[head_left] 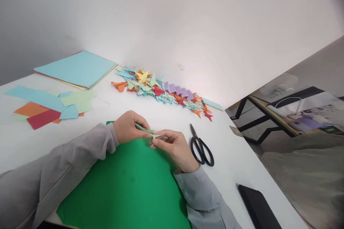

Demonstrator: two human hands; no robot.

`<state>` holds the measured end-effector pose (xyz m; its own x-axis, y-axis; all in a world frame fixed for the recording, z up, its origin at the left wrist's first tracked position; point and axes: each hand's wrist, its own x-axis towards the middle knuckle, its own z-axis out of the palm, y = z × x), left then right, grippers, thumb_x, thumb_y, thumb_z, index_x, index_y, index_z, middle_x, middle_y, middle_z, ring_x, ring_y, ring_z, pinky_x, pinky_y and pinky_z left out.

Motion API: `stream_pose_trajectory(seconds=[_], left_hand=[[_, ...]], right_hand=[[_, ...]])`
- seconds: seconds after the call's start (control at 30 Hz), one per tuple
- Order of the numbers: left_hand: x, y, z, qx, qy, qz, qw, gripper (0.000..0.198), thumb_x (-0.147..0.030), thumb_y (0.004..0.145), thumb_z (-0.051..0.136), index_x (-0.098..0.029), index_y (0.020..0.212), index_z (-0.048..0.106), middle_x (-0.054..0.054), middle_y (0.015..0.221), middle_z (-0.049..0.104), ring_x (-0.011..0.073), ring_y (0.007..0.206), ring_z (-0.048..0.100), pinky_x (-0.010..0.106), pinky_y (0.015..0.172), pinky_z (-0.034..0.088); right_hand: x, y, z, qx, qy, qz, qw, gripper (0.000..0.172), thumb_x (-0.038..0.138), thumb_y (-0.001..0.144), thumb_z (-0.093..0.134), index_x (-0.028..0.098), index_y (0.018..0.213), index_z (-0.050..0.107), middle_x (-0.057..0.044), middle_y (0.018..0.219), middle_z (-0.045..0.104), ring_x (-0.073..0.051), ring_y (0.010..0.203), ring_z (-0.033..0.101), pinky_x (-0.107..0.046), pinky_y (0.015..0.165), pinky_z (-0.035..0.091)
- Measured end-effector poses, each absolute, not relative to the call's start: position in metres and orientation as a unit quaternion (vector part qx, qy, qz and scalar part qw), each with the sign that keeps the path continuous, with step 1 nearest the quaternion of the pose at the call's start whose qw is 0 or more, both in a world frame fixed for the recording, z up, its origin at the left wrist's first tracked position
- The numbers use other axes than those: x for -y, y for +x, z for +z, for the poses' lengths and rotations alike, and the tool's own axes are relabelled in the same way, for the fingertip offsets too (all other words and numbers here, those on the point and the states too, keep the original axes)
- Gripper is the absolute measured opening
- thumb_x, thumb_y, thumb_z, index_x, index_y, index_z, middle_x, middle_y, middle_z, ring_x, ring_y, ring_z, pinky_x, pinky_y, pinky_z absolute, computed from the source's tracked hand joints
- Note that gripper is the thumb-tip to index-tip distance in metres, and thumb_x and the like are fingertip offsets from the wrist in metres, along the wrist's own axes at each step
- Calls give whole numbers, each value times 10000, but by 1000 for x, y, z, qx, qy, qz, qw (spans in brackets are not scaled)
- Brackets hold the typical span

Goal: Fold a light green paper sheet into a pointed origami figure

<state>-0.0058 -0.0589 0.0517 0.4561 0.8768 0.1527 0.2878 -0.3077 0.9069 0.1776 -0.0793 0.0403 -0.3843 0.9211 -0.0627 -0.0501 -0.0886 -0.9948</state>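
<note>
Above the far edge of a green sheet [134, 182], my two hands meet on a small piece of folded light green paper [156, 136]. My left hand [130, 127] is closed, thumb and fingers pinching the paper from the left. Thin green strips or layers of it show under the left fingers. The fingertips of my right hand [174, 146] pinch the paper's pointed right end. The fingers partly cover the paper, so its full shape cannot be made out. Black-handled scissors [201, 148] lie just right of my right hand, tips pointing away.
Folded paper figures in many colours [161, 89] form a long heap along the wall. Back left lies a stack of coloured sheets [77, 66], with cut paper pieces [45, 116] in front. A black phone-like object [258, 205] rests near the table's right edge.
</note>
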Motion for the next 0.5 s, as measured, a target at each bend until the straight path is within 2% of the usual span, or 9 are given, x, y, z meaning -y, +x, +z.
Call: stream_pose_trajectory(seconds=[0.5], left_hand=[[61, -4, 51, -380, 756, 356, 396, 107, -187, 652, 627, -106, 667, 695, 52, 629, 689, 145, 600, 609, 205, 541, 462]], right_hand=[[80, 177, 41, 557, -408, 610, 389, 126, 261, 635, 721, 161, 702, 682, -1, 563, 663, -105, 519, 590, -236, 555, 471]])
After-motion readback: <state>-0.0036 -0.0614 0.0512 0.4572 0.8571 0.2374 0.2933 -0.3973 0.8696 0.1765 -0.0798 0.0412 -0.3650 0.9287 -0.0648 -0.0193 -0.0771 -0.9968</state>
